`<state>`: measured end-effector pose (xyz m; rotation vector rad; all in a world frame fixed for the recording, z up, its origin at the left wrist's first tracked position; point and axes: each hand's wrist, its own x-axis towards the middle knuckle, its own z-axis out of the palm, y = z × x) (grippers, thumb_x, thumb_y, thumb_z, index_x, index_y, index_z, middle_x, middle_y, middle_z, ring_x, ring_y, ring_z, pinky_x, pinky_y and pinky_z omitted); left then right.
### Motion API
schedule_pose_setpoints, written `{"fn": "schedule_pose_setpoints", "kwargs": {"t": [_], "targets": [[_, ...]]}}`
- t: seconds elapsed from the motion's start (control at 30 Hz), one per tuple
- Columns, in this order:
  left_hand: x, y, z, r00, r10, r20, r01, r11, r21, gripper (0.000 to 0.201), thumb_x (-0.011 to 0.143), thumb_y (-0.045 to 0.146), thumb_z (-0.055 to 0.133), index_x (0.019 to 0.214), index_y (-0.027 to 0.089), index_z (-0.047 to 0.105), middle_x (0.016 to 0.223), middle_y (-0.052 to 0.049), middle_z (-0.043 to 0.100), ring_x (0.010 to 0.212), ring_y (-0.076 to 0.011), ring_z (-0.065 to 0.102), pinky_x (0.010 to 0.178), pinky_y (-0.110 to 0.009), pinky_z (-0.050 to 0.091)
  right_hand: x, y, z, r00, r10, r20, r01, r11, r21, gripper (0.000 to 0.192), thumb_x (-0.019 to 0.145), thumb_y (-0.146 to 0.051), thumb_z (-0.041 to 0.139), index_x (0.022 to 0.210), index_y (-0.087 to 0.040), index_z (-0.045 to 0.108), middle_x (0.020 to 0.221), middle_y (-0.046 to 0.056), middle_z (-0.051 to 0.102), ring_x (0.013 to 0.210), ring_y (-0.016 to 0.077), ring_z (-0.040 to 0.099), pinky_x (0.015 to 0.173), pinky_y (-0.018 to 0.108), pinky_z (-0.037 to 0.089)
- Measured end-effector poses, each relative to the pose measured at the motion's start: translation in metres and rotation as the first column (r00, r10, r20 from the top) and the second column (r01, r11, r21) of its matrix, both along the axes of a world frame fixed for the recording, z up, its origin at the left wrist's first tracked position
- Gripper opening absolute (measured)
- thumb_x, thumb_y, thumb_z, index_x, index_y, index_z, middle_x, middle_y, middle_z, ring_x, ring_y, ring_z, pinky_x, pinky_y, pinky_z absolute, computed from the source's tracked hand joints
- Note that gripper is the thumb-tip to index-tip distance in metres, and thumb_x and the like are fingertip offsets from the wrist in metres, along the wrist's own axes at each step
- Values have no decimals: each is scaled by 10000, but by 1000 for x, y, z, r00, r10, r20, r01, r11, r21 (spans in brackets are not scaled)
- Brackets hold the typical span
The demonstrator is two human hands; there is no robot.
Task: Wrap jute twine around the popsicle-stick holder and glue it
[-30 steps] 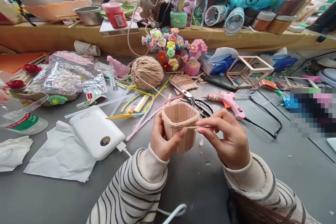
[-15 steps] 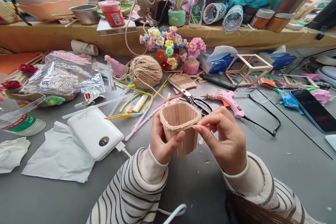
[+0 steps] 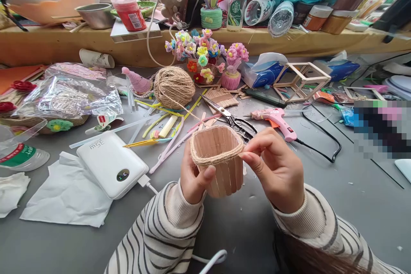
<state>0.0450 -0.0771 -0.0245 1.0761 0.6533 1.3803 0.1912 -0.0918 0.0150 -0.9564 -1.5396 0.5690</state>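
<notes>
My left hand (image 3: pixel 194 175) is closed around the left side of a small wooden-stick basket (image 3: pixel 224 177), its thumb on the front just under the rim. Twine (image 3: pixel 218 159) runs around the basket's top edge in braided-looking rows. At the right corner of the rim, my right hand (image 3: pixel 276 169) pinches the twine between thumb and fingertips. A strand leads from the basket's far side back to a ball of jute twine (image 3: pixel 175 87). Behind the basket lie scissors (image 3: pixel 233 119), with a pink glue gun (image 3: pixel 278 120) to their right.
A white power bank (image 3: pixel 111 165) with a cable lies on the left, beside a crumpled tissue (image 3: pixel 66 192). Craft sticks (image 3: pixel 221 97), a wooden stick frame (image 3: pixel 302 81) and pipe-cleaner flowers (image 3: pixel 202 53) stand further back. The glue gun's black cord (image 3: pixel 321 150) loops at right.
The basket has tilted slightly, showing more of its front wall, and the left thumb sits a little lower. My right hand keeps its pinch at the rim. The whole view has shifted slightly.
</notes>
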Motion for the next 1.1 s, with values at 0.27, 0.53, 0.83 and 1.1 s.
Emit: {"fn": "schedule_pose_setpoints", "kwargs": {"t": [0.27,0.53,0.83,1.1], "targets": [[2,-1,-5,999,-28,34,28,1000,-5,607,679,506,588,1167,174,447,1022,-117,600,926,-305,580,793,-459,461,-3,-2,3,999,-15,-39,13,998,-66,60,791,-161,573,757,-197,540,682,-18,476,637,108,437,559,275,363],[6,-4,2,998,-44,47,49,992,-119,594,693,543,550,1141,164,458,961,-126,641,1023,-355,557,832,-482,442,-5,0,0,996,-85,-2,85,995,-44,72,779,-168,585,735,-196,535,683,-13,481,623,111,430,546,278,367],[9,-9,8,1000,14,25,-8,978,-208,517,688,527,572,1051,165,500,979,-115,634,949,-322,594,766,-433,467,-8,-1,-2,989,-145,13,146,989,-15,84,778,-163,585,726,-196,528,682,-12,489,626,114,438,549,282,370],[13,-10,11,995,20,98,-5,988,-152,531,658,540,571,1043,177,524,1009,-113,628,969,-337,581,833,-473,455,-6,-1,-1,995,-95,-35,94,995,-35,123,755,-193,624,699,-196,514,646,-22,477,607,111,431,543,277,373]]}}
